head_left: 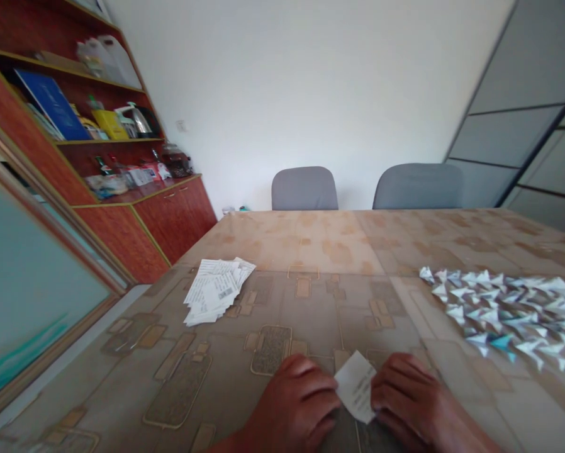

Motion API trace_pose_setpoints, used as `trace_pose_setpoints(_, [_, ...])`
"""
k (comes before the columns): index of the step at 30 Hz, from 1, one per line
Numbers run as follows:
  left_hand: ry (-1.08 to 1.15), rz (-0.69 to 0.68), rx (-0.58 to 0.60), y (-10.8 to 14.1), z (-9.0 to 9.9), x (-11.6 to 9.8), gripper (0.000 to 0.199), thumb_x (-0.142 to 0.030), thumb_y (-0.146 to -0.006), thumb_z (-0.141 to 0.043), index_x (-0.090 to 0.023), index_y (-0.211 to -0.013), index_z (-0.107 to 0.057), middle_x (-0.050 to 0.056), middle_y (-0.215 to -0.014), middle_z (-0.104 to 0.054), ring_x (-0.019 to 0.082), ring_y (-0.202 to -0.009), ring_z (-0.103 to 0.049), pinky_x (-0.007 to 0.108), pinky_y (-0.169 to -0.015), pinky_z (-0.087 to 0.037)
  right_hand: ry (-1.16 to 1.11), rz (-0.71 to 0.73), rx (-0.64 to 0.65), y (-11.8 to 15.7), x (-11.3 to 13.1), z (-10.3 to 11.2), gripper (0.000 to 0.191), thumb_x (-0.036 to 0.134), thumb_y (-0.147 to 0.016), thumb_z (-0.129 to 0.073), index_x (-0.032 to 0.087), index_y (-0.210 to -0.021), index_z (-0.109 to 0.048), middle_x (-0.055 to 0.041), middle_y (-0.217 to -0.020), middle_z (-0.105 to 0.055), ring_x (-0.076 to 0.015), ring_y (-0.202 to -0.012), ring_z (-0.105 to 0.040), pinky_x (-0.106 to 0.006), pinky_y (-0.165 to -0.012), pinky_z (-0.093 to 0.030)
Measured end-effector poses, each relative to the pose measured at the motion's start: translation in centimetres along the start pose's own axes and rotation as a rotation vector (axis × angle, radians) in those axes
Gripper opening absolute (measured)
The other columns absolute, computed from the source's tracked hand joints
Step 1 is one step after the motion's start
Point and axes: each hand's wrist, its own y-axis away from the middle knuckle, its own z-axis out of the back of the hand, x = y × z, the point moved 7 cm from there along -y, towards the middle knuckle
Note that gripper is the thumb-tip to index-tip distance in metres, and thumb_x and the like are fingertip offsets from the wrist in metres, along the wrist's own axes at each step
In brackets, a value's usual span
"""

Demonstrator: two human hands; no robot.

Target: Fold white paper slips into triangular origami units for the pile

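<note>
A small piece of white printed paper [357,385] is held between my two hands near the front of the table, one corner pointing away from me. My left hand [297,402], fingers curled, grips its left edge. On the opposite side my right hand [408,396] pinches the right edge, also with bent fingers. Both thumbs are hidden. To the left lies a loose, fanned stack of printed paper slips [216,290]. Over on the right, many small folded paper pieces [504,308] stand in close rows, mostly white, one of them teal.
The table [268,242] has a patterned cover. Two grey chairs [305,189] stand at its far side, before a white wall. A red-brown shelf cabinet [169,214] with bottles, a kettle and boxes is at the left. Grey panelled doors [504,135] rise at the right.
</note>
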Motion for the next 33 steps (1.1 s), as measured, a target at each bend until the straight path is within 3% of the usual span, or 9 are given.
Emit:
trace_pose_setpoints(7, [0.0, 0.018, 0.012, -0.4, 0.5, -0.9, 0.016, -0.017, -0.094, -0.047, -0.017, -0.091, -0.063, 0.005, -0.092, -0.07, 0.018, -0.083, -0.058, 0.034, -0.084, -0.046, -0.176, -0.204, 0.03, -0.4, -0.5, 1.2, 0.012, 0.016, -0.09, -0.058, 0.021, -0.078, -0.058, -0.0006, -0.076, -0.066, -0.018, -0.074, -0.061, -0.029, -0.068, -0.045])
trace_pose_setpoints(10, [0.012, 0.035, -0.008, -0.5, 1.1, -0.9, 0.015, -0.014, -0.093, -0.047, -0.018, -0.09, -0.061, 0.003, -0.091, -0.071, 0.016, -0.084, -0.06, 0.036, -0.093, -0.044, -0.178, -0.276, 0.021, -0.2, -1.5, 0.9, 0.016, 0.02, -0.091, -0.056, 0.02, -0.076, -0.058, -0.0014, -0.072, -0.065, -0.0185, -0.071, -0.06, -0.031, -0.068, -0.044])
trace_pose_setpoints(15, [-0.113, -0.035, -0.098, -0.3, 1.9, -1.8, 0.019, -0.015, -0.094, -0.047, -0.018, -0.086, -0.063, 0.003, -0.091, -0.073, 0.015, -0.082, -0.063, 0.034, -0.095, -0.044, -0.131, -0.341, 0.006, -0.3, -2.4, 0.3, 0.018, 0.02, -0.09, -0.054, 0.019, -0.073, -0.059, -0.0018, -0.068, -0.064, -0.0175, -0.066, -0.059, -0.029, -0.063, -0.043])
trace_pose_setpoints(18, [-0.218, -0.162, -0.138, 0.0, 0.8, -3.3, 0.02, -0.017, -0.095, -0.05, -0.019, -0.082, -0.064, 0.0, -0.099, -0.073, 0.011, -0.095, -0.063, 0.03, -0.106, -0.037, -0.15, -0.39, -0.015, -0.2, -2.7, 0.4, 0.017, 0.019, -0.089, -0.052, 0.018, -0.073, -0.06, -0.0023, -0.069, -0.064, -0.0169, -0.065, -0.059, -0.027, -0.059, -0.044])
trace_pose_setpoints(21, [-0.277, -0.219, -0.19, 0.3, -0.9, -3.9, 0.016, -0.024, -0.096, -0.051, -0.021, -0.093, -0.067, -0.002, -0.106, -0.073, 0.011, -0.11, -0.06, 0.031, -0.114, -0.028, -0.168, -0.432, -0.028, -0.1, -2.9, 0.4, 0.015, 0.019, -0.088, -0.052, 0.019, -0.075, -0.061, -0.0018, -0.069, -0.065, -0.016, -0.063, -0.059, -0.026, -0.057, -0.045])
trace_pose_setpoints(24, [-0.317, -0.232, -0.228, 0.5, -2.1, -3.9, 0.017, -0.024, -0.096, -0.051, -0.021, -0.092, -0.067, -0.003, -0.109, -0.072, 0.012, -0.113, -0.06, 0.033, -0.117, -0.024, -0.169, -0.448, -0.039, 0.0, -3.1, 0.3, 0.013, 0.019, -0.087, -0.053, 0.019, -0.076, -0.061, -0.0015, -0.069, -0.065, -0.0157, -0.063, -0.059, -0.026, -0.057, -0.045])
trace_pose_setpoints(33, [-0.404, -0.232, -0.196, 0.8, -3.3, -3.9, 0.017, -0.027, -0.096, -0.051, -0.02, -0.097, -0.066, 0.002, -0.113, -0.071, 0.019, -0.115, -0.06, 0.04, -0.114, -0.03, -0.146, -0.405, -0.055, 0.0, -3.2, -0.1, 0.016, 0.021, -0.091, -0.05, 0.021, -0.08, -0.062, -0.0031, -0.074, -0.065, -0.0182, -0.069, -0.06, -0.028, -0.061, -0.048])
